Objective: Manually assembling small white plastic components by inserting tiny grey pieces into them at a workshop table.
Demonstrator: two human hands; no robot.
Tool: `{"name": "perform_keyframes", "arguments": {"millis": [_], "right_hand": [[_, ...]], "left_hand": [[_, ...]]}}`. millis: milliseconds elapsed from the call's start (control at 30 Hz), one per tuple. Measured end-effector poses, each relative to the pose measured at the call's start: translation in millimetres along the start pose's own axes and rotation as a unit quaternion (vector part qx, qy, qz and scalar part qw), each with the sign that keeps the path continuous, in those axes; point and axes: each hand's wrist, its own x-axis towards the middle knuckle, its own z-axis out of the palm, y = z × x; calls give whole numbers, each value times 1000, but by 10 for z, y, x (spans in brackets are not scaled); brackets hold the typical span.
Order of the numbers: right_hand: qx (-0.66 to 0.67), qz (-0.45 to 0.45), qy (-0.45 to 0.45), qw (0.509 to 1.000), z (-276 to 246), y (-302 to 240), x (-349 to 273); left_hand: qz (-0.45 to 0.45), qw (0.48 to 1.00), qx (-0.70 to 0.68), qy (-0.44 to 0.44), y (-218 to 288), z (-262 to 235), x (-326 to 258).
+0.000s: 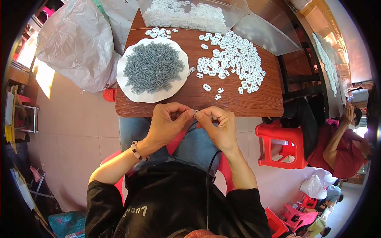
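My left hand and my right hand meet fingertip to fingertip just off the table's near edge. Both are closed in a pinch around a small white piece, mostly hidden by the fingers; it looks like the loose ones on the table. A white scalloped plate lies beyond my left hand, heaped with small grey pins. To the right of the plate spreads a pile of white oval plastic pieces with two holes. A few strays lie nearer my right hand.
The brown wooden table ends just before my hands. At its back stands a clear bin full of white pieces. A big white sack is at the left. To the right are a red stool and a seated person.
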Motion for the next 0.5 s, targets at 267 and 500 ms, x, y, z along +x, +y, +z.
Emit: {"name": "perform_keyframes", "arguments": {"millis": [267,500], "right_hand": [[17,-4,0,1000,-2,8,11],[61,-6,16,998,-5,70,38]], "left_hand": [[3,1000,10,-3,-2,-6,10],[-6,1000,-24,-16,73,20,8]]}}
